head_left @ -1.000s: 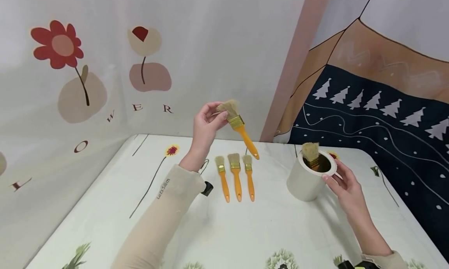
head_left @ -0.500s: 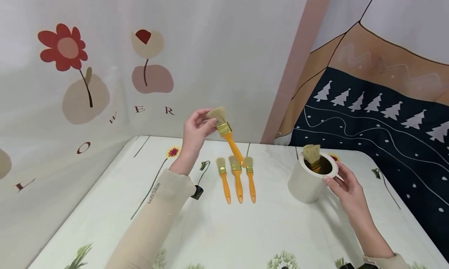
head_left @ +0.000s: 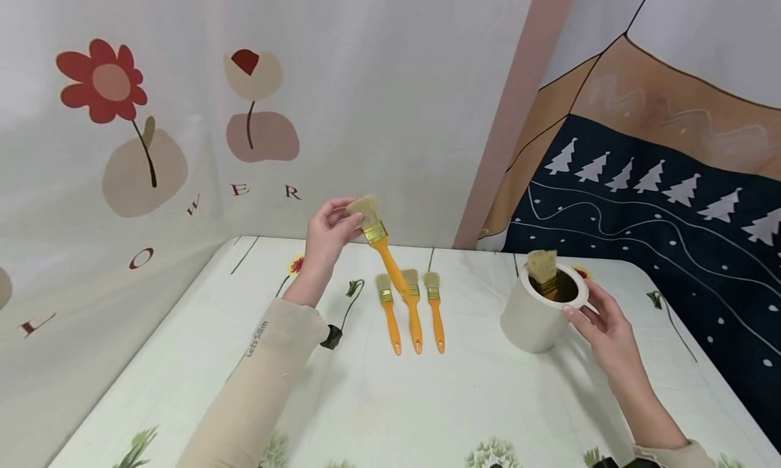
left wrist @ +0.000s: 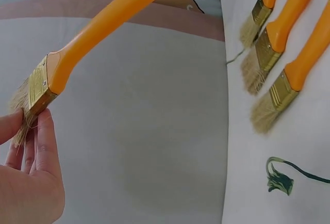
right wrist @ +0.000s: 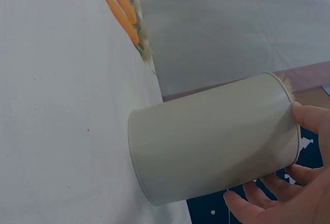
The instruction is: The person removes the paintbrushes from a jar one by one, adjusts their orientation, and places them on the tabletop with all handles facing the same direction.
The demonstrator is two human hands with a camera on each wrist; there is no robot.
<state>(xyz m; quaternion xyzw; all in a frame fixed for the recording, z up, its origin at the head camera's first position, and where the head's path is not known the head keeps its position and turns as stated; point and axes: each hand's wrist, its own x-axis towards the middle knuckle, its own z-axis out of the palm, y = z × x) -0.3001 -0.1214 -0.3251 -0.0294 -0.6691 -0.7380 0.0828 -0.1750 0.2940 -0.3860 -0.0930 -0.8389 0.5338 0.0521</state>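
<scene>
My left hand (head_left: 323, 241) pinches a paintbrush (head_left: 388, 259) by its pale bristles, thumb on one side and fingers on the other. Its orange handle slants down to the right, and the handle end overlaps the middle brush on the table in the head view. A row of three similar paintbrushes (head_left: 414, 322) lies below, bristles toward the back. To the right, my right hand (head_left: 610, 336) holds a white cylindrical container (head_left: 529, 322) near its rim, thumb at the top edge. Another paintbrush (head_left: 542, 267) stands in this container, bristles up, its handle hidden inside.
A white cloth (head_left: 390, 400) with printed flowers covers the table. Behind it hangs a pale curtain (head_left: 378, 102) with flower prints and letters. A dark blue fabric with white trees (head_left: 647, 203) hangs at the right, beyond the container.
My left hand has moved left and a little down, carrying the paintbrush with it. The right hand and container have stayed in about the same place.
</scene>
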